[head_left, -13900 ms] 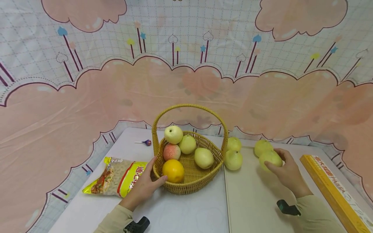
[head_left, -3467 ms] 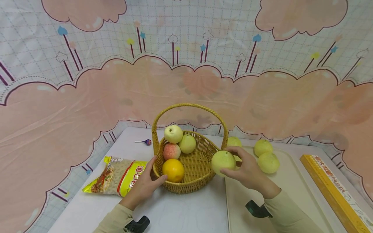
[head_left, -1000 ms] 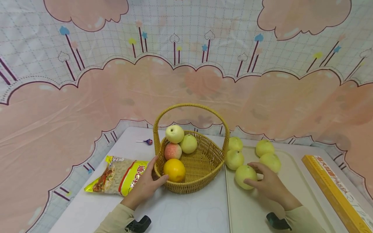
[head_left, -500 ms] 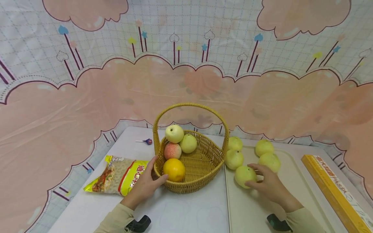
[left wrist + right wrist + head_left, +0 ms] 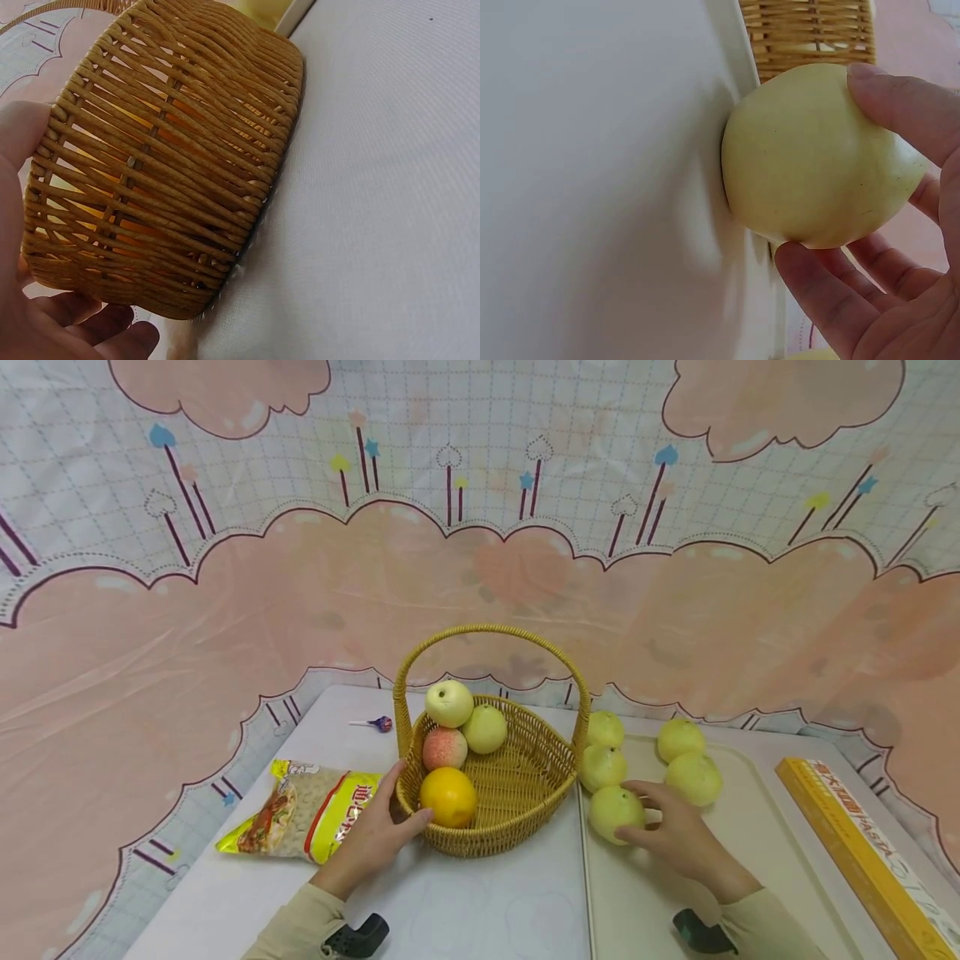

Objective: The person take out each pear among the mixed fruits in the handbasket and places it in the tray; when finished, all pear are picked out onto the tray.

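Observation:
In the head view my left hand (image 5: 375,839) holds the near left side of the wicker basket (image 5: 491,843), thumb at its rim. The left wrist view shows curled fingers (image 5: 124,334) by the woven wall. Inside the basket lie an orange (image 5: 447,797), a pink peach (image 5: 444,749) and two pale green fruits, one a round pear (image 5: 485,729). My right hand (image 5: 686,835) grips a pale yellow-green pear (image 5: 617,814) on the beige tray (image 5: 645,910), near its left edge. In the right wrist view thumb and fingers span this pear (image 5: 810,157), low by the tray surface.
Two similar pears stand behind the gripped one, the nearer being a pear (image 5: 603,767) beside the basket. Another pair, including a pear (image 5: 693,779), sits farther right. A yellow pasta box (image 5: 862,852) flanks the tray. Left are a noodle bag (image 5: 300,814) and a lollipop (image 5: 381,724).
A pear that lay in the basket's right side was lifted out and is now on the tray. In the last half second my right hand has shifted it slightly left. My left hand stays put.

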The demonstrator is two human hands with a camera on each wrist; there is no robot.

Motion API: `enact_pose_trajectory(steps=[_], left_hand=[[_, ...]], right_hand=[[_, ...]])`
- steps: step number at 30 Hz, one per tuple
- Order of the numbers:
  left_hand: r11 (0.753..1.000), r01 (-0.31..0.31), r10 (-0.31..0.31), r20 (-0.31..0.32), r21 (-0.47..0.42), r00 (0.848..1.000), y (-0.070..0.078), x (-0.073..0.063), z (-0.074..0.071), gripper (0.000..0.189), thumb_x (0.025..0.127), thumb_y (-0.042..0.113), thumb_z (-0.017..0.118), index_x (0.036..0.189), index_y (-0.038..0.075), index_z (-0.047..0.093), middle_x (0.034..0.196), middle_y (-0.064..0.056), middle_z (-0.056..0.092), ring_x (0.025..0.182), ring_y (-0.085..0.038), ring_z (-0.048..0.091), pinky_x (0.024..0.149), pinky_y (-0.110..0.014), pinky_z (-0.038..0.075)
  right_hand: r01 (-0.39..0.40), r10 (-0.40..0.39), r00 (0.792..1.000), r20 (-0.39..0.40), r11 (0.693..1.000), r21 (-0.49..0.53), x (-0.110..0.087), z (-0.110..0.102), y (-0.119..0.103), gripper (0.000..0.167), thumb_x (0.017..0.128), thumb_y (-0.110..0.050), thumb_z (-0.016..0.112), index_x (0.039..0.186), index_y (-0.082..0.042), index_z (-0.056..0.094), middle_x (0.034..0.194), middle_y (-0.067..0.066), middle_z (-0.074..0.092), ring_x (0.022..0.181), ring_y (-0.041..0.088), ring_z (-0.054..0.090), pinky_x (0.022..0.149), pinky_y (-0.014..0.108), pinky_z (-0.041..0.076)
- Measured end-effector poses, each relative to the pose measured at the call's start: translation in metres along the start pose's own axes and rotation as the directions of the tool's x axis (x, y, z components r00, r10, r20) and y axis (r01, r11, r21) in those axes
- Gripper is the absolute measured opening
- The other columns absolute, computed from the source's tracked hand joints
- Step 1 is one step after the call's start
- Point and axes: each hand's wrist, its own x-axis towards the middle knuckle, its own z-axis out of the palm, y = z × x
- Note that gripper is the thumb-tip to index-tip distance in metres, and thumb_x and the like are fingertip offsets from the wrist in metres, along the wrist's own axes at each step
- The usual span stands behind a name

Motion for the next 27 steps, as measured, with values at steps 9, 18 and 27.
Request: enact_pose_trajectory(steps=[9, 18, 27], left_hand=[[1.000, 0.016, -0.016, 0.003, -0.001, 1.000, 0.0012, 0.0002, 0.0001, 0.098, 0.092, 0.046, 0.070, 0.162, 0.016, 0.009, 0.165, -0.019, 0.014, 0.148, -0.040, 0.018, 0.118, -0.057, 0.015], [1.000, 0.009, -0.009, 0.000, 0.006, 1.000, 0.0004, -0.0002, -0.0001, 0.098, 0.092, 0.046, 0.070, 0.162, 0.016, 0.009, 0.164, -0.019, 0.014, 0.148, -0.041, 0.018, 0.118, -0.057, 0.016], [1.000, -0.016, 0.016, -0.006, 0.007, 1.000, 0.0006, -0.0011, 0.0002, 0.096, 0.093, 0.043, 0.070, 0.161, 0.013, 0.010, 0.164, -0.020, 0.014, 0.148, -0.040, 0.018, 0.118, -0.056, 0.015]], right_hand=[[-0.019, 0.019, 1.000, 0.021, 1.000, 0.002, 0.0018, 0.0046, -0.0072, 0.061, 0.081, -0.020, 0.085, 0.130, 0.004, 0.059, 0.124, 0.022, 0.058, 0.112, 0.039, 0.057, 0.081, 0.037, 0.058], [-0.014, 0.014, 1.000, 0.013, 1.000, -0.002, 0.0017, 0.0061, -0.0068, 0.060, 0.080, -0.018, 0.086, 0.130, 0.004, 0.059, 0.122, 0.020, 0.059, 0.110, 0.037, 0.057, 0.079, 0.033, 0.058], [-0.009, 0.009, 1.000, 0.014, 1.000, 0.001, 0.0017, 0.0064, -0.0052, 0.060, 0.081, -0.018, 0.085, 0.130, 0.004, 0.059, 0.122, 0.020, 0.058, 0.110, 0.038, 0.057, 0.078, 0.032, 0.058]])
